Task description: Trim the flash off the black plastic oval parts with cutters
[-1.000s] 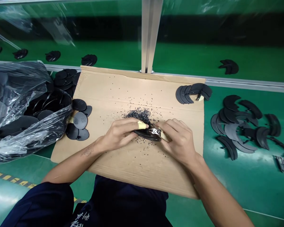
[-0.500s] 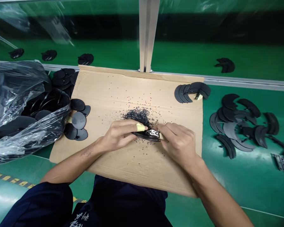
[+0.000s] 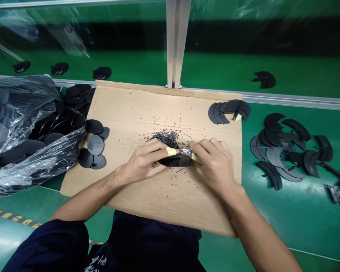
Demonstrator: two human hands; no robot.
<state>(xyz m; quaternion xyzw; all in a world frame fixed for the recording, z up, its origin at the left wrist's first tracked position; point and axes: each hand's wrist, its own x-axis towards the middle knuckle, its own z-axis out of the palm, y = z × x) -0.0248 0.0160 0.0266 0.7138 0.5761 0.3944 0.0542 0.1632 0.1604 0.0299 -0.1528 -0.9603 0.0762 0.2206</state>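
Note:
My left hand (image 3: pixel 147 160), with yellow tape round its thumb or a finger, is closed on the edge of a black plastic disc (image 3: pixel 174 161). The disc is tilted above the cardboard sheet (image 3: pixel 164 204). In my right hand (image 3: pixel 214 162) is a pair of small metal nippers (image 3: pixel 186 152); its handles are mostly hidden by the fingers. The jaws are at the disc's upper edge, close to my left fingertips. Just behind both hands lies a pile of tiny black clippings (image 3: pixel 168 136), with more scattered around it.
At left, a clear plastic bag (image 3: pixel 42 151) holds black discs, with loose discs (image 3: pixel 95 145) beside it. Black curved pieces (image 3: pixel 222 112) lie at the cardboard's far right corner, and a heap of crescent pieces (image 3: pixel 280 145) lies further right. A metal post (image 3: pixel 177 45) stands behind.
The disc has turned in my left hand, showing more of its face. The nippers have shifted slightly up along its edge. Both hands keep their hold.

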